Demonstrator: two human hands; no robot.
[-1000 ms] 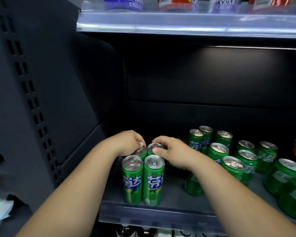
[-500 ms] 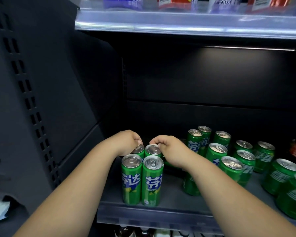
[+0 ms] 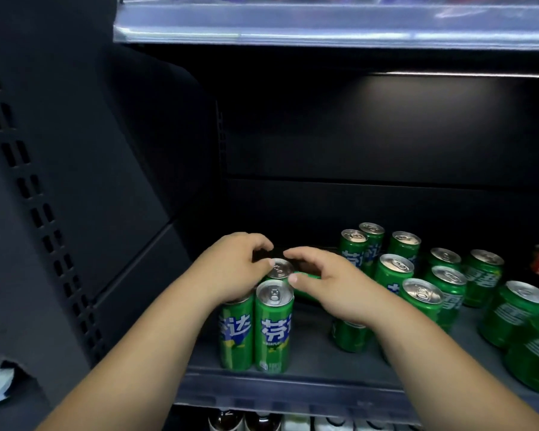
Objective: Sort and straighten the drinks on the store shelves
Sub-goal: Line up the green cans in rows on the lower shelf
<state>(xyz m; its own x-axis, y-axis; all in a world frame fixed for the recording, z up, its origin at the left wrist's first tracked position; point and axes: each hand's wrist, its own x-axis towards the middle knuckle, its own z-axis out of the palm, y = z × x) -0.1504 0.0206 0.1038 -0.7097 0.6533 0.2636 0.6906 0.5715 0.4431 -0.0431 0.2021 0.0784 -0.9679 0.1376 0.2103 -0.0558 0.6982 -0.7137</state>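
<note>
- Two slim green cans [image 3: 273,328] stand touching at the near left of the shelf [image 3: 311,359], with a rear can [image 3: 279,269] just behind them.
- Our left hand [image 3: 234,269] sits curled over that block, thumb against the rear can's lid. We cannot tell whether it grips.
- Our right hand [image 3: 336,290] is curled and narrow too, beside the same lid. A blurred green shape [image 3: 307,276] shows behind its thumb; held or not, we cannot tell.
- We judge that we're squaring the left block into tidy rows.
- Off to the right, loose green cans [image 3: 395,269] stand scattered, labels facing every way.
- Next, we reckon: settle the rear row upright, then bring a loose can across, label forward.
</note>
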